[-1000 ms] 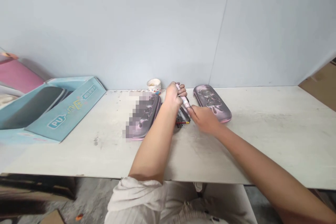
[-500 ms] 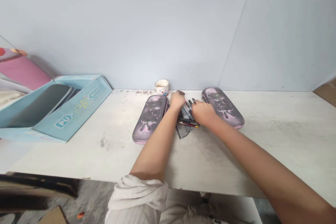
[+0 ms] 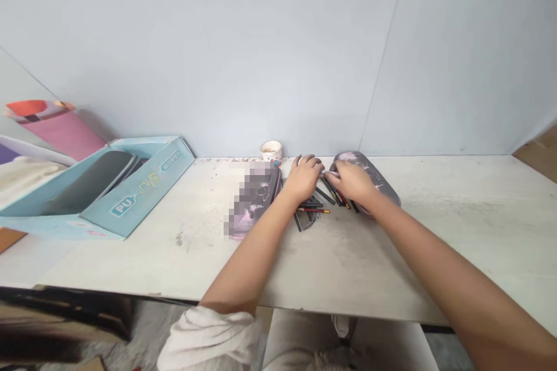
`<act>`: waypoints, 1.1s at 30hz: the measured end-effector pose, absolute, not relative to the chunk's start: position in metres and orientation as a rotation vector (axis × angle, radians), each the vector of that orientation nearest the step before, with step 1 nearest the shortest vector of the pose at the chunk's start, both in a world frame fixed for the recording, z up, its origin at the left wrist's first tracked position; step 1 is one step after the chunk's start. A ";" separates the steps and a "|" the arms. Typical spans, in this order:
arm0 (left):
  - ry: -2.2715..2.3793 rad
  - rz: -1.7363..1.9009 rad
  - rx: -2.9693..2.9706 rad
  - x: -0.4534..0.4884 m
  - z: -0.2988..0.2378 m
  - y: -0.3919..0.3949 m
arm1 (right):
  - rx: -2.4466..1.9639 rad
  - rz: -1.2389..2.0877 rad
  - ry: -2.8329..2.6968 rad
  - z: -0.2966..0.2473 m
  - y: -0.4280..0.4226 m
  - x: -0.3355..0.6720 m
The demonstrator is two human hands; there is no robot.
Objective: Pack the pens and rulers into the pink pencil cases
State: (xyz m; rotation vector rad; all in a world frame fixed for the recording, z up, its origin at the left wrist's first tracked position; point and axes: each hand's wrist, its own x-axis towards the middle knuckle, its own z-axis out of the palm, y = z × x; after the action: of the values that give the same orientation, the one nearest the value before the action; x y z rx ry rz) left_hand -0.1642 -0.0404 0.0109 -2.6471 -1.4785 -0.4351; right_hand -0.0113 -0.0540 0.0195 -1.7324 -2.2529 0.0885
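My left hand (image 3: 304,178) is over the pile between two pencil cases, its fingers stretched out and apart. Close beside it, my right hand (image 3: 351,181) is closed, fingers bent round a small pale item that I cannot make out. Beneath and between both hands lie several dark pencils (image 3: 327,192). A dark red pencil (image 3: 314,210) with a yellow end crosses above a see-through protractor (image 3: 308,220). To the left is a dark purple pencil case (image 3: 261,200), partly pixelated. A matching pencil case (image 3: 385,179) lies on the right, partly behind my right hand.
A white paper cup (image 3: 272,152) stands by the wall behind the left case. On the left, a light blue box (image 3: 148,194) holds dark cases. A pink rolled item (image 3: 69,130) leans behind it. The white table (image 3: 209,266) shows dark smudges.
My left hand has moved right and its fingers have spread. Several pencils now lie fanned out by my right hand. The view has shifted slightly.
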 end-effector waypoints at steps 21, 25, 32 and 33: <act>-1.549 -0.420 -2.687 -0.144 0.001 -0.102 | -1.307 0.392 -1.883 -0.006 -0.119 0.059; -1.568 -0.421 -2.667 -0.140 -0.001 -0.102 | -1.119 0.422 -1.801 -0.008 -0.117 0.063; -1.533 -0.398 -2.619 -0.141 -0.005 -0.101 | -1.257 0.589 -1.690 -0.009 -0.115 0.072; -1.530 -0.406 -2.611 -0.141 -0.006 -0.101 | -1.222 0.575 -1.700 -0.008 -0.115 0.073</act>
State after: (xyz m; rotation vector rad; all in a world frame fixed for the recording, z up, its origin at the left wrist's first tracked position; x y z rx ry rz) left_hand -0.1411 -0.1006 -0.0058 -2.6112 -1.5304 -0.4058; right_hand 0.0727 -0.1145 -0.0083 -1.2217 -1.6998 0.5747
